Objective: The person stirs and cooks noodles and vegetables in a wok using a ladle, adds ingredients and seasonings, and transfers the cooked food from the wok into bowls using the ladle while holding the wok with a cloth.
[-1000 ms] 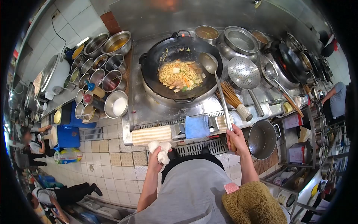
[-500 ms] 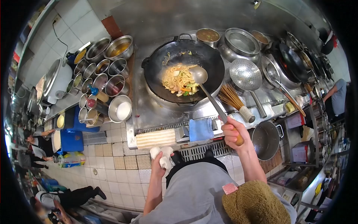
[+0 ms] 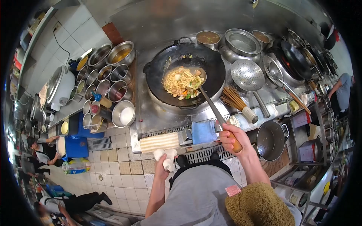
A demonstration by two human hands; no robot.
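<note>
Noodles with vegetables (image 3: pixel 177 82) lie in the large black wok (image 3: pixel 156 62) on the steel range. My right hand (image 3: pixel 235 138) is wrapped round the wooden end of a long-handled ladle (image 3: pixel 215 105). The ladle's bowl sits at the right side of the noodles and is partly covered by them. My left hand (image 3: pixel 163 167) grips a bunched white cloth (image 3: pixel 166 156) in front of the range's edge, away from the wok.
Right of the wok lie a bamboo brush (image 3: pixel 233 98), a perforated strainer (image 3: pixel 247 74) and several pots. At left stand several metal seasoning bowls (image 3: pixel 123 113). Folded striped (image 3: pixel 160 142) and blue (image 3: pixel 203 132) cloths line the front edge. Other people (image 3: pixel 71 205) are at left and right.
The ladle has pushed into the noodles, and some now cover its bowl. My right hand has shifted slightly left and down. My left hand keeps the cloth.
</note>
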